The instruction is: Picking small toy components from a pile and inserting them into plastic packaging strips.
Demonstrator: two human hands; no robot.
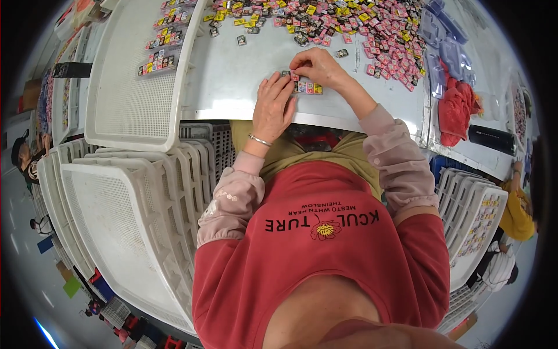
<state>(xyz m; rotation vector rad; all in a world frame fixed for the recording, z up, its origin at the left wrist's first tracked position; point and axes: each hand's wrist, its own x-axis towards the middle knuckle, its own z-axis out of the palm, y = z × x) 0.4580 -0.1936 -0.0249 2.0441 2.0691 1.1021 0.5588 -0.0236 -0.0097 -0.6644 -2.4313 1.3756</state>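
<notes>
Small printed rectangular pieces in pink, black and yellow sit together in a short block (310,88) near the table's front edge. My left hand (275,107) lies at the left end of this block, fingers stretched out and thumb apart, the fingertips touching or close to its pieces. From the right, my right hand (321,68) reaches over the block's far side. Its thumb and forefinger are pinched together on a small pink piece (294,75), partly covered by the fingers. Whether a clear tray lies under the block is hard to tell.
A large heap of similar loose pieces (389,43) spreads across the far table. At left, a white mesh tray (136,96) carries several filled clear packs (158,63). Clear plastic trays (450,52) and a red cloth (456,110) lie right. Stacked white trays (110,203) stand below left.
</notes>
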